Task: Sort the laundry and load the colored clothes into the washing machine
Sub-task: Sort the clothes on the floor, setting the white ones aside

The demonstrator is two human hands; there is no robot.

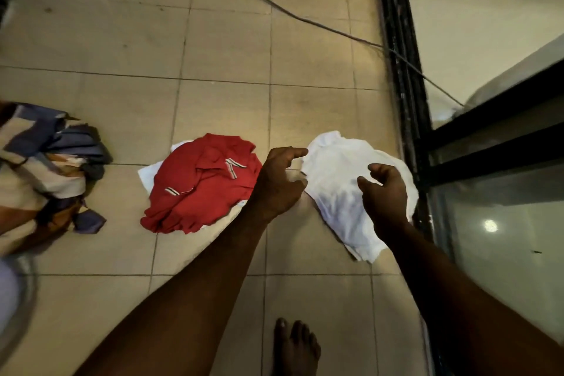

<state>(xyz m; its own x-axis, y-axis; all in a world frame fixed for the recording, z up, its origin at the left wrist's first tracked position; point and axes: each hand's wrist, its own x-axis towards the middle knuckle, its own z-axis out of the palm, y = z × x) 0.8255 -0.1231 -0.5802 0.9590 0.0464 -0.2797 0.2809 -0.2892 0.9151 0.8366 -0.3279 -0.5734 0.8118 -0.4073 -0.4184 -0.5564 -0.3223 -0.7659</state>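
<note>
A crumpled red polo shirt [201, 186] lies on the tiled floor at centre, over a white cloth [146, 175] that peeks out at its left edge. To its right lies a white garment [332, 168] in a loose heap. My left hand [279, 183] hovers between the red shirt and the white garment, fingers curled apart, holding nothing. Over the white garment, my right hand [386, 192] hangs with fingers spread and nothing in it. A pile of patterned blue, cream and orange clothes [45, 171] sits at the left edge. No washing machine is in view.
A dark cable [305, 20] runs diagonally across the floor tiles toward a black sliding-door track [403, 76] on the right. Glass door panels [503, 223] stand at the right. My bare foot [294, 348] is at the bottom. A round pale object [12, 290] sits at the lower left edge.
</note>
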